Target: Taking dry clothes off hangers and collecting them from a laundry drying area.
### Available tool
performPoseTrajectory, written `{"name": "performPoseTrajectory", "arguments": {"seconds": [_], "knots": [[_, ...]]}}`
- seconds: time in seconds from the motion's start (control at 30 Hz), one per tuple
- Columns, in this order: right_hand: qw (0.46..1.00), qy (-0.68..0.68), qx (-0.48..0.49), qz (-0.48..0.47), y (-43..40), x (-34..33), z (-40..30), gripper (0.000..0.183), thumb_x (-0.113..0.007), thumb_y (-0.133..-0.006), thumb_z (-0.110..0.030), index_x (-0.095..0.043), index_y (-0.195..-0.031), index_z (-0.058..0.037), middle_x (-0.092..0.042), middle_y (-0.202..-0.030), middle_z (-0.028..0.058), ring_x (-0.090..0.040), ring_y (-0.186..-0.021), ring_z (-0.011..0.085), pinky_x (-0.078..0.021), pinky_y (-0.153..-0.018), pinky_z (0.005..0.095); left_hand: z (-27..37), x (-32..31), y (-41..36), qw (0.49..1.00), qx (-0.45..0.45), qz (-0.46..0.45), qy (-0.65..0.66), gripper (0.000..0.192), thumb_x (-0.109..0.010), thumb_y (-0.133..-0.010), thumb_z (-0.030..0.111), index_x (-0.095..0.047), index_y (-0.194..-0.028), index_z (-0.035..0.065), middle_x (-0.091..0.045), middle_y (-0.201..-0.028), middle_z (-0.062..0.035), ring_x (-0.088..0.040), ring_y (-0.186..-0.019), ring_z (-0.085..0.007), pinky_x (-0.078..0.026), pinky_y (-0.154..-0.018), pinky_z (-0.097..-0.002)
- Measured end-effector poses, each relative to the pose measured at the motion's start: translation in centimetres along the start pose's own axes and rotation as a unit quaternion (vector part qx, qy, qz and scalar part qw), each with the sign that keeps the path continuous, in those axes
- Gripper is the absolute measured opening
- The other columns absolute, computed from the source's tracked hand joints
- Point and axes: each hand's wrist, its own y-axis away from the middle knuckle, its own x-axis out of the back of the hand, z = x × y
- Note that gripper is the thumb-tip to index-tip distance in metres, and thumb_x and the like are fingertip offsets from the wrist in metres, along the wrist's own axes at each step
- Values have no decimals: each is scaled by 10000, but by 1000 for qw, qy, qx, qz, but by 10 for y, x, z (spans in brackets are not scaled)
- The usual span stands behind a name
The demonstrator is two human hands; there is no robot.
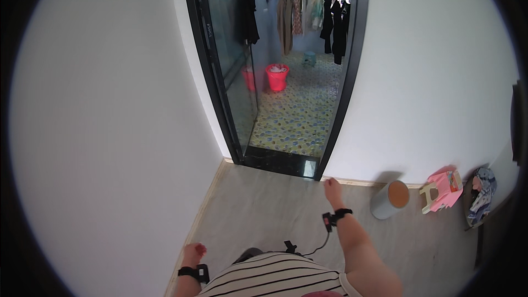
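At the lower left, my left hand (194,253) hangs beside the wall with its fingers curled, and no object shows in it. My right hand (331,188) reaches forward over the grey floor, near the right foot of the black door frame (350,74); its fingers are curled and I see nothing in them. Both wrists carry black straps with small devices, a cable running from the right one towards my waist. Before me stands a doorway with a glass door (235,49) on its left side and a black stone threshold (280,163).
Beyond the doorway are a red bucket (276,78) holding cloth, a blue stool (309,58) and hanging clothes (297,14). Along the right wall stand a grey bin (383,205), pink and cream plastic stools (444,189) and a basket with clothes (483,194). A wall (103,132) borders the left.
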Motion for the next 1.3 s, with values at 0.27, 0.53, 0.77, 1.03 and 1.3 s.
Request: {"name": "performPoseTrajectory", "arguments": {"seconds": [0.27, 0.53, 0.77, 1.03, 1.3], "knots": [[982, -162, 97, 12, -201, -115, -140, 251, -524, -877, -262, -583, -810, -27, -567, -653, 156, -551, -623, 351, -415, -568, 413, 111, -204, -129, 972, -188, 66, -125, 102, -507, -830, 67, -564, -806, -14, -585, -650, -93, -568, -552, -158, -469, -498, -263], [978, -167, 91, 87, -387, -108, -189, 239, -526, -893, -232, -569, -799, -16, -541, -616, 118, -512, -537, 227, -393, -528, 338, 250, -490, -288, 933, -266, -181, -161, 117, -510, -876, 93, -573, -834, 3, -583, -697, -57, -565, -620, -129, -475, -574, -247], [956, -270, 42, 104, -534, -137, -161, 246, -538, -900, -219, -585, -767, -16, -534, -586, 17, -469, -531, 82, -369, -506, 258, 325, -687, -391, 896, -263, -315, -169, 147, -501, -899, 112, -581, -865, -7, -613, -740, -63, -590, -656, -141, -494, -628, -265], [944, -296, 67, 131, -763, -176, -182, 246, -540, -895, -210, -593, -753, -17, -530, -560, 9, -465, -519, 71, -366, -498, 247, 408, -842, -517, 904, -264, -302, -149, 140, -518, -896, 123, -581, -852, 6, -616, -736, -72, -602, -652, -152, -504, -630, -276], [940, -310, 97, 104, -950, -208, -185, 223, -537, -897, -195, -586, -765, -21, -528, -564, 2, -468, -534, 57, -370, -505, 235, 445, -931, -646, 939, -173, -259, -149, 120, -541, -868, 123, -588, -849, 15, -615, -735, -74, -600, -649, -149, -497, -621, -262]]}}
